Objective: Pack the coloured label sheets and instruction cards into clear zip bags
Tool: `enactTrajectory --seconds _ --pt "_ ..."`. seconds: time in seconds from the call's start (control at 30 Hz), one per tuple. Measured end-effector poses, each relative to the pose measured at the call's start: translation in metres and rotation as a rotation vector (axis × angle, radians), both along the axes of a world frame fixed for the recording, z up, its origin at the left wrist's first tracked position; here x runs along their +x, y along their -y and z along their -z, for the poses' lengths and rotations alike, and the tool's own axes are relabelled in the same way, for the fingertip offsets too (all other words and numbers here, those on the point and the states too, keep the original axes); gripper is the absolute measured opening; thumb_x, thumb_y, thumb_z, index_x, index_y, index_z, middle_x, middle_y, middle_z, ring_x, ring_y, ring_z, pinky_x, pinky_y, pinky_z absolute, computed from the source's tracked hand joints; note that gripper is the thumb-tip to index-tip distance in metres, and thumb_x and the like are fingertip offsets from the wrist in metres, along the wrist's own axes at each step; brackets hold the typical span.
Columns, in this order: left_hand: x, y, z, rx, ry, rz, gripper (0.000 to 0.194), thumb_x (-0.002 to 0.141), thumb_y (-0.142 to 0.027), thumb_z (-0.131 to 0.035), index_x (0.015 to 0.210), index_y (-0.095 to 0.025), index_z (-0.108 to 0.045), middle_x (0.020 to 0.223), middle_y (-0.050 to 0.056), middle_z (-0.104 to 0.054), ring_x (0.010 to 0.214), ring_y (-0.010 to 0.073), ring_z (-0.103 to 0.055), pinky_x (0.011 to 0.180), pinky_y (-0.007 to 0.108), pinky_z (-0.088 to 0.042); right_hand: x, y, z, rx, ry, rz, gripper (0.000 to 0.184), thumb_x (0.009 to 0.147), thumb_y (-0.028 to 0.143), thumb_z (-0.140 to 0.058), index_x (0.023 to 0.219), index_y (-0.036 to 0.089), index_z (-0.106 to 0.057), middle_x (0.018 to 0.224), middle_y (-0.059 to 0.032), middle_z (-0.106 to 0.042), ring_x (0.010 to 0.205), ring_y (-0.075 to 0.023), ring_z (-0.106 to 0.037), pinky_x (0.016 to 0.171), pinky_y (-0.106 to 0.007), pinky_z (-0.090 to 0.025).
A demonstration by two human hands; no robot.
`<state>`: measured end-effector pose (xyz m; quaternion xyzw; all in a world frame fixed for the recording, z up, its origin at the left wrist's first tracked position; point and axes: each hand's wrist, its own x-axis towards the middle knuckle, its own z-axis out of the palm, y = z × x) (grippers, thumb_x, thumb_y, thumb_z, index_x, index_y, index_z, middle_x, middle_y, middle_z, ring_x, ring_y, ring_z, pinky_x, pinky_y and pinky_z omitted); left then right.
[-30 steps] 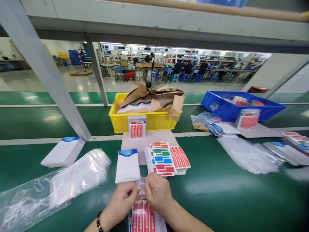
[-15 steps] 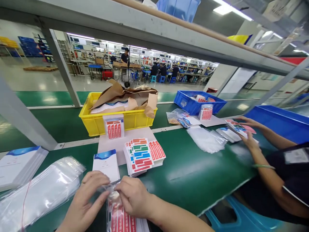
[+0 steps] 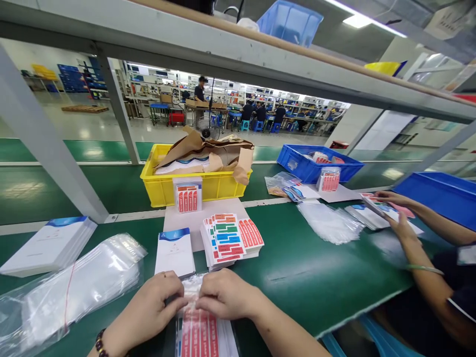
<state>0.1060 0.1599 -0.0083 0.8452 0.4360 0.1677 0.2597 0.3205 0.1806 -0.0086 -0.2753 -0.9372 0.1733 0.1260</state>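
Right hand [image 3: 219,295] pinches the clear bag [image 3: 199,331], maybe to steady it; left hand [image 3: 159,300] curls there, hold unclear. Stickers [image 3: 227,238] sit at one o'clock, perhaps for reach.

Left hand [image 3: 160,300] lies at 7 o'clock in view, fingers curled, thumb extended toward 2 o'clock. Right hand [image 3: 223,295] lies at 6 o'clock, knuckles uppermost, thumb and fingertips drawn together; its bare forearm [image 3: 286,328] enters from 5 o'clock.

The clear bag [image 3: 199,329] is cropped below, its upper sides seemingly hidden by fingers [image 3: 211,292]
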Motion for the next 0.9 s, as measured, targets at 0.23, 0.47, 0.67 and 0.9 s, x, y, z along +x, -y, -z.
enactTrajectory --seconds 0.23,0.47,0.67,0.9 --pt "-0.002 -0.003 -0.007 -0.056 0.047 -0.075 0.021 0.08 -0.028 -0.043 0.07 -0.017 -0.058 0.07 0.001 -0.058 0.068 0.0131 -0.051 0.064 0.022 -0.036 0.002 -0.007 -0.042 -0.022 0.125 -0.009 0.02 0.085 0.03 -0.045 0.074 0.019 -0.059 0.072 0.0015 -0.057 0.067 -0.0087 -0.052 0.06 -0.018 -0.036" --pt "0.004 -0.007 0.006 -0.14 0.104 0.009 0.019 0.078 -0.027 -0.046 0.073 -0.017 -0.061 0.068 -0.001 -0.061 0.061 0.0095 -0.051 0.057 0.017 -0.035 -0.065 -0.082 -0.048 0.189 0.406 0.169 0.017 0.082 0.021 -0.048 0.089 0.014 -0.061 0.093 -0.0094 -0.058 0.093 -0.0202 -0.051 0.08 -0.033 -0.036" --pt "0.005 -0.008 0.013 -0.178 0.142 0.038 0.017 0.077 -0.025 -0.048 0.076 -0.017 -0.062 0.07 -0.001 -0.062 0.062 0.0089 -0.052 0.057 0.016 -0.035 -0.105 -0.133 -0.029 0.137 0.684 0.248 0.028 0.083 0.033 -0.051 0.103 0.013 -0.053 0.105 -0.0062 -0.055 0.094 -0.018 -0.053 0.082 -0.04 -0.042" --pt "0.008 -0.017 0.021 -0.123 0.069 -0.12 0.02 0.077 -0.025 -0.045 0.073 -0.016 -0.062 0.069 0.001 -0.062 0.062 0.0109 -0.051 0.055 0.018 -0.034 -0.105 -0.143 -0.024 0.062 0.787 0.261 0.03 0.084 0.033 -0.049 0.107 0.014 -0.051 0.106 -0.0067 -0.054 0.093 -0.0179 -0.054 0.08 -0.039 -0.044"
